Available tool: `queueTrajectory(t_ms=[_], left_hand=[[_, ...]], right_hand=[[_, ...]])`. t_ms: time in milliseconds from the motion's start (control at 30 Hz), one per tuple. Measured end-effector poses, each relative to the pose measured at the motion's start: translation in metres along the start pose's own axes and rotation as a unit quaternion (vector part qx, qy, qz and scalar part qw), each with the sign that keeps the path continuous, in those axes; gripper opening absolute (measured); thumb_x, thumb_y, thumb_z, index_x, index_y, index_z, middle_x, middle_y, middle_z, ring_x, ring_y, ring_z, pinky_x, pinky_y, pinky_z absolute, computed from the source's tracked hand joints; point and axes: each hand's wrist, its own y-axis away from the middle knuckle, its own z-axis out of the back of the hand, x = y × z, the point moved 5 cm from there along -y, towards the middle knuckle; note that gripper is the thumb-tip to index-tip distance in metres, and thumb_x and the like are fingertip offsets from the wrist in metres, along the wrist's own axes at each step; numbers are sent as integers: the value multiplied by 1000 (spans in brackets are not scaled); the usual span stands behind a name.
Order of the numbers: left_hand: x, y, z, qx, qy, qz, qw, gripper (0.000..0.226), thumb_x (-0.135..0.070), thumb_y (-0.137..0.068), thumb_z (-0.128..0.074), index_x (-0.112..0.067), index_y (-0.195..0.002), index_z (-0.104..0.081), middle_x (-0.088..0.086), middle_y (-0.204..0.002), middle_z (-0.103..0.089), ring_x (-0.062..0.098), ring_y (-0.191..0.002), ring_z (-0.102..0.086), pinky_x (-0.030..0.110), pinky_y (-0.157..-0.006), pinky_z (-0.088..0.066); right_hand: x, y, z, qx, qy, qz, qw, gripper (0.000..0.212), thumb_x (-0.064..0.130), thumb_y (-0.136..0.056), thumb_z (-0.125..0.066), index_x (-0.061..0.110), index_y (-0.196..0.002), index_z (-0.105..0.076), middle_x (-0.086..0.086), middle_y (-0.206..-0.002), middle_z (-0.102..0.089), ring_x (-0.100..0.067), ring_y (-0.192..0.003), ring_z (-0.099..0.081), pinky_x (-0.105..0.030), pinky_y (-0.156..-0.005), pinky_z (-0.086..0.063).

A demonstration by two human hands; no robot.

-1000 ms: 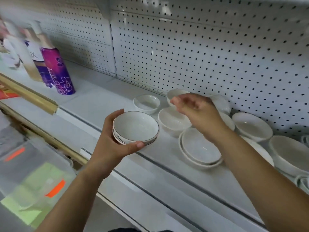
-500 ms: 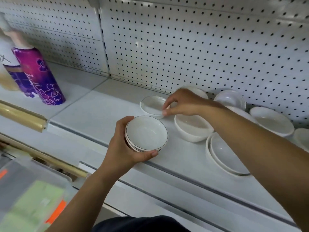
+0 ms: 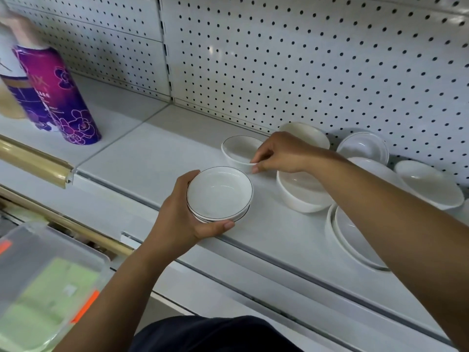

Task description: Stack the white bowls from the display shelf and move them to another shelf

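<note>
At frame centre the left hand [image 3: 177,224] grips a short stack of bowls [image 3: 219,194] above the shelf's [image 3: 152,161] front edge, bare shelf to its left. The right hand [image 3: 281,153] pinches a small bowl's [image 3: 239,149] near rim. More bowls [image 3: 429,184] crowd the right, partly hidden; the stack looks like two or three.

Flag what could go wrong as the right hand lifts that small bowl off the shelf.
1. The right hand pinches only the near rim of the small bowl; it could tip or slip.
2. The deeper bowl sits right under that wrist and could get knocked.
3. The stack rests in the left hand alone, one-handed.
</note>
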Motion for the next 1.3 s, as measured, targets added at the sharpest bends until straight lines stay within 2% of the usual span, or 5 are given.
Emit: queueTrajectory(t_ms=[333, 533, 700, 900, 1300], left_hand=[[8, -2, 2, 33, 70, 62, 995, 108, -34, -50, -101, -35, -140, -40, -39, -120, -52, -8, -116, -54, 29, -81, -62], [3, -6, -8, 51, 74, 65, 994, 101, -21, -63, -98, -32, -139, -34, -29, -128, -47, -17, -114, -51, 6, -79, -50], [6, -18, -9, 88, 71, 70, 991, 106, -33, -59, -101, -35, -141, -33, -28, -131, -50, -12, -119, -52, 8, -89, -48], [3, -35, -10, 186, 83, 57, 977, 108, -38, -61, -99, -32, -144, -31, -15, -139, -52, -1, -124, -56, 12, -91, -51], [9, -34, -16, 176, 129, 28, 976, 98, -36, -68, -90, -28, -148, -33, -22, -139, -53, -8, -125, -55, 12, -98, -47]], right_hand=[[-3, 3, 20, -202, -84, 38, 975, 15, 21, -88, -80, 12, -100, -82, 7, -91, -76, -2, -83, -68, -13, -82, -48], [18, 30, 37, -250, -150, 69, 954, 12, 22, -89, -79, 21, -101, -81, 21, -85, -73, 23, -70, -59, -3, -73, -42], [34, 63, 30, -253, -167, 88, 949, 15, 26, -85, -82, 40, -81, -76, 27, -58, -60, 5, -57, -48, -10, -62, -36], [48, 88, -3, -223, -183, 158, 945, 20, 17, -79, -84, 15, -98, -82, 9, -99, -78, -1, -99, -73, -23, -96, -55], [47, 99, -38, -212, -91, 221, 948, 11, 10, -87, -75, 9, -94, -83, 14, -100, -74, -2, -114, -68, -25, -101, -53]])
